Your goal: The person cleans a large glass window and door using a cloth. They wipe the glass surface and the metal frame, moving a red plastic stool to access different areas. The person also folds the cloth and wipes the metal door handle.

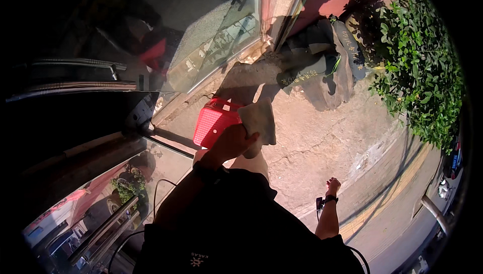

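Observation:
My left hand (pixel 234 143) reaches forward from the body, thumb pressed against a flat grey folded cloth (pixel 260 120). Its other fingers are hidden behind the cloth. Just left of this hand and below the cloth, a red plastic stool (pixel 214 123) with small holes stands on the ground, partly covered by the hand. Out to the right, my right hand (pixel 332 184) hangs beside the body over the pavement. Its fingers are curled in, and nothing shows in them. A strap with a small black device sits on that wrist.
A glass door (pixel 221 37) with a metal handle (pixel 75 63) stands at the left. Dark sacks (pixel 309 67) lie by the doorpost ahead. A leafy bush (pixel 417 67) fills the far right. Sunlit concrete pavement (pixel 312 138) stretches between, with a yellow paving strip (pixel 387 193) at the right.

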`<control>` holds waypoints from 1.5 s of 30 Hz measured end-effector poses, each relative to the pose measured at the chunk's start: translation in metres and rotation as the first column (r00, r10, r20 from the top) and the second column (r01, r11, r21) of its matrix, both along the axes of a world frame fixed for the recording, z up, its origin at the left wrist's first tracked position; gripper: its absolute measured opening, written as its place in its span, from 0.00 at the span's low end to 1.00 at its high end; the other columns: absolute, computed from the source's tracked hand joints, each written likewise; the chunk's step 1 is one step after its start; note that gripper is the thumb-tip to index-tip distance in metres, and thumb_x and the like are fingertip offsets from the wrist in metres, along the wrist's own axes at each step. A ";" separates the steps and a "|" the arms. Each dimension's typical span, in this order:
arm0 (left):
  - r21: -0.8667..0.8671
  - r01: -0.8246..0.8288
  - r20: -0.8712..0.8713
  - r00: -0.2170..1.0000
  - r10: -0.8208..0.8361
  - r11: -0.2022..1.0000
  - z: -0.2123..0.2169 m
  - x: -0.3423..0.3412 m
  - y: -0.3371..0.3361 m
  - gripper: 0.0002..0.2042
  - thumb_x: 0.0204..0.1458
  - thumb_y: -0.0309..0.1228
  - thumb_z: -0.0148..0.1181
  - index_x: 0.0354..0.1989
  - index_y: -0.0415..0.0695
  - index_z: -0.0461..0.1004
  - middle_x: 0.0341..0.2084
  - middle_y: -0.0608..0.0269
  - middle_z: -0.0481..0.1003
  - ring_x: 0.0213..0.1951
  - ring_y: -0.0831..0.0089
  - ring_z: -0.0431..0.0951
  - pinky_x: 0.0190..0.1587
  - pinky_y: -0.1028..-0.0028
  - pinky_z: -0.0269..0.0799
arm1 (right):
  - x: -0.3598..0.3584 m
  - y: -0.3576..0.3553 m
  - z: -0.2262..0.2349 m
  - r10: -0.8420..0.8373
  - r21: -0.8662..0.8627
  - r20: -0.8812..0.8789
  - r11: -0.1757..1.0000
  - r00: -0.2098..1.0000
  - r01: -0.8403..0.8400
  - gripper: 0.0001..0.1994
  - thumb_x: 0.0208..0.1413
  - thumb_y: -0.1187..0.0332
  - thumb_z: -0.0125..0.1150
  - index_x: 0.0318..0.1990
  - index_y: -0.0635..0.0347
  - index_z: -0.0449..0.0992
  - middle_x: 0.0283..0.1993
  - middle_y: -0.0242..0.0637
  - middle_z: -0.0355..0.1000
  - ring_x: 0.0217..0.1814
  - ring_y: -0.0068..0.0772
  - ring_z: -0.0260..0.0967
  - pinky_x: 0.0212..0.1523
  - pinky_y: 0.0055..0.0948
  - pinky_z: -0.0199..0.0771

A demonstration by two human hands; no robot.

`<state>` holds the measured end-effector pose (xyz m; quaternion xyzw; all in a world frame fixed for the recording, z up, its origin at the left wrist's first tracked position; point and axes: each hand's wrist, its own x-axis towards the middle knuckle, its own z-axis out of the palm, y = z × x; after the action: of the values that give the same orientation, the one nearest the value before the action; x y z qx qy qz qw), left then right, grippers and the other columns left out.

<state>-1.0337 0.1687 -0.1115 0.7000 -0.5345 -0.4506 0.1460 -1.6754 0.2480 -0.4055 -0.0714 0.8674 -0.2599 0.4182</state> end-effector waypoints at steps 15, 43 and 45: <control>0.180 -0.571 -0.394 0.704 0.591 0.801 -0.112 -0.099 0.159 0.20 0.67 0.41 0.56 0.59 0.41 0.75 0.44 0.57 0.81 0.43 0.71 0.78 0.49 0.70 0.74 | 0.437 -0.132 0.173 0.796 -0.403 0.450 -0.224 -0.405 -0.887 0.29 0.59 0.57 0.69 0.63 0.61 0.69 0.52 0.30 0.73 0.53 0.21 0.69 0.55 0.26 0.69; 0.511 -0.646 -0.047 0.637 0.769 0.567 -0.223 -0.271 0.016 0.15 0.64 0.38 0.54 0.41 0.42 0.85 0.32 0.55 0.84 0.30 0.73 0.80 0.35 0.69 0.74 | 0.182 -0.692 -0.099 0.805 -0.491 -0.381 0.240 0.454 -0.838 0.17 0.55 0.72 0.64 0.53 0.65 0.74 0.49 0.46 0.78 0.51 0.46 0.76 0.53 0.41 0.71; 0.485 -0.646 -0.048 0.653 0.756 0.589 -0.221 -0.283 -0.008 0.16 0.64 0.39 0.53 0.40 0.42 0.85 0.33 0.53 0.84 0.32 0.68 0.82 0.38 0.67 0.75 | 0.187 -0.702 -0.105 0.839 -0.395 -0.358 0.262 0.410 -0.880 0.19 0.55 0.72 0.65 0.54 0.63 0.74 0.50 0.45 0.78 0.53 0.44 0.75 0.55 0.39 0.71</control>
<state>-1.3163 0.1612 -0.3326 0.8054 -0.0770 -0.5441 0.2221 -1.4888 -0.4538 -0.5102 -0.6513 0.5942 -0.2154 0.4200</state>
